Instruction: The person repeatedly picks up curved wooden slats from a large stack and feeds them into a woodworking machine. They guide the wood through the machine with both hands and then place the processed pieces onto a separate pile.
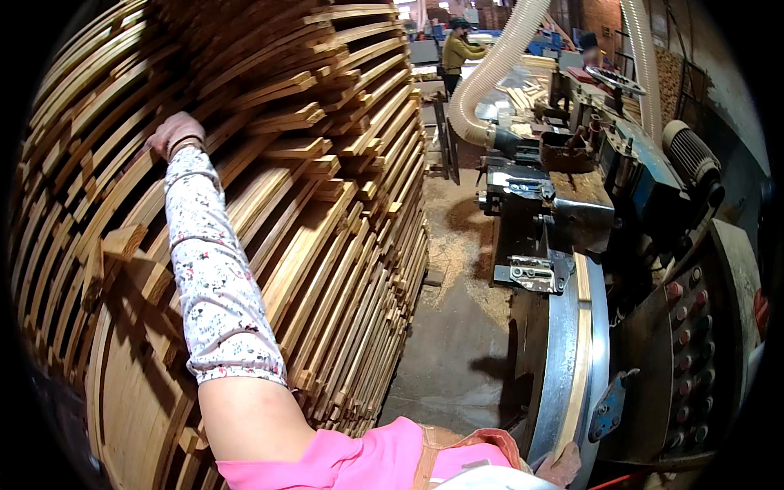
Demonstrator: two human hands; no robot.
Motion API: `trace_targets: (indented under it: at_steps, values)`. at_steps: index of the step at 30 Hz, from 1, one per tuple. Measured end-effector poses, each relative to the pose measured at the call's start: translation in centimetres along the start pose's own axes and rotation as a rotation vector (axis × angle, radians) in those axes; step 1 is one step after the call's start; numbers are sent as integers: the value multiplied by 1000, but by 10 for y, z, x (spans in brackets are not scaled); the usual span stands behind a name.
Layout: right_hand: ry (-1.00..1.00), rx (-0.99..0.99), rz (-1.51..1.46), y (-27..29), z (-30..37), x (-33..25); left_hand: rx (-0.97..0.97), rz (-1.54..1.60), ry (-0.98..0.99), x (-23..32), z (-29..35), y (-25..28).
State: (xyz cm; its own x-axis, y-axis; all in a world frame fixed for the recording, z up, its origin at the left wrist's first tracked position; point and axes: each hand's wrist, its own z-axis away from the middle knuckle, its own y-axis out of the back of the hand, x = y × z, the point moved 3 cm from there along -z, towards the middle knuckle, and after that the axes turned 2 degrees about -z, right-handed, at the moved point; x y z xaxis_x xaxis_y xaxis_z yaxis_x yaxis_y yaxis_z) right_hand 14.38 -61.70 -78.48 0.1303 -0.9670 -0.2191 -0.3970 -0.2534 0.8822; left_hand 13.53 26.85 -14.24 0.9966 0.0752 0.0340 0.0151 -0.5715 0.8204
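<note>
My left arm, in a white patterned sleeve cover, stretches up to a tall stack of wooden strips (314, 269) on the left. There my left hand (177, 133), in a pinkish glove, is closed at the edge of a strip; its fingertips are partly hidden. Low on the right, my right hand (559, 467) is closed round the near end of a long, narrow wooden strip (579, 367). That strip lies lengthwise on a shiny metal machine bed (551, 384), its far end at the machine's metal block (535, 273).
A woodworking machine (645, 163) with a ribbed hose (490, 82) and a motor (691, 153) fills the right. Beside me stands a button panel (690, 351). Sawdust (457, 245) lies on the floor between stack and machine. Farther back, another person (459, 53) stands near loose wood.
</note>
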Motion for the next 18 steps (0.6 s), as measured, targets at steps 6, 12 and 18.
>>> trace_targets:
  at_steps: [6,12,18]
  values:
    - [39,-124,-21,-15,-137,-57,136,-18,-278,34,-2,-15]
    - [42,-235,-77,-48,-227,-92,95,-103,-296,28,60,26]
    - [32,-269,-138,-89,-309,-129,411,-86,-547,32,105,81]
